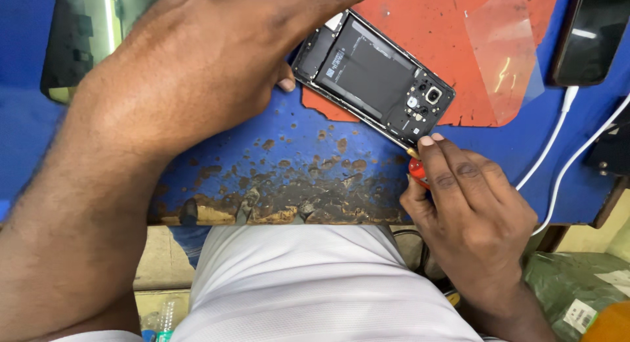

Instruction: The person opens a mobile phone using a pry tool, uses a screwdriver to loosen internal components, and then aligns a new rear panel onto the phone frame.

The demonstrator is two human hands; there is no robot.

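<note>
An opened black phone (374, 76) lies back-up on the blue workbench (289, 151), its battery and camera parts exposed. My left hand (203, 60) covers its far end and holds it down, thumb tip at its near edge. My right hand (462, 197) grips a red-handled screwdriver (416, 170), whose tip touches the phone's lower corner next to the camera module.
A red mat (426, 27) lies under the phone, with a clear plastic film (505, 53) on it. A dark phone (590, 33) sits at the top right, and white cables (558, 138) run down the right side. A dark glass panel (85, 33) is at the top left. The bench's front edge is worn and rusty.
</note>
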